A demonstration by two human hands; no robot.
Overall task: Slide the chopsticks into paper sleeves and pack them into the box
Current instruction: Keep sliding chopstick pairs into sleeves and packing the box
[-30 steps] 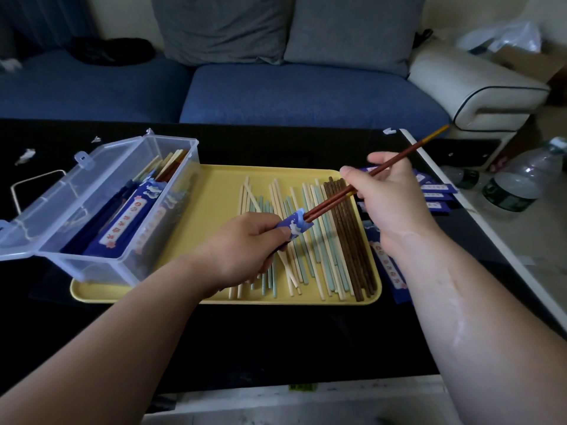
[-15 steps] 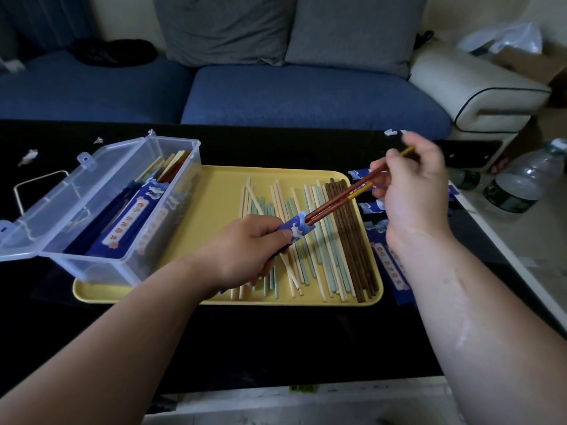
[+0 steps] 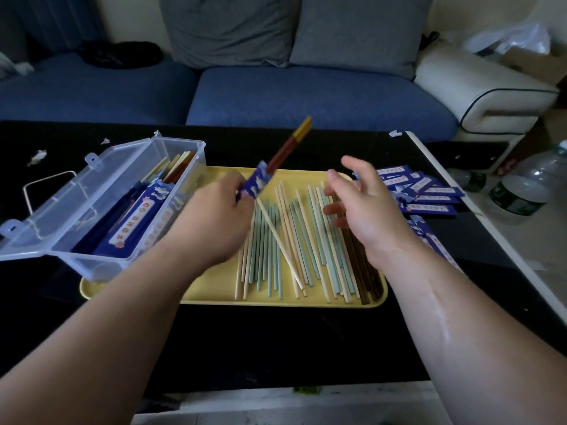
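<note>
The flat yellow plastic tray (image 3: 214,289) carries loose thin chopsticks (image 3: 267,240) in pale wood, mint green and dark brown. The single deep-blue paper sleeve (image 3: 256,183) shows white motifs (too blurred to read); the sleeved chopstick pair (image 3: 283,151) is red-brown, tipped yellow. The lidded plastic box (image 3: 196,161) is clear, the glossy counter (image 3: 276,348) black, and the spare blue paper sleeves (image 3: 429,199) have white label strips.

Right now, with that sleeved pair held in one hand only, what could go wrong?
The left hand grips only the paper sleeve, and the red chopsticks stick far out of it. Tipping it toward the box might let them slide out. The open right hand hangs close over the loose chopsticks on the tray, and a brush could scatter them.
</note>
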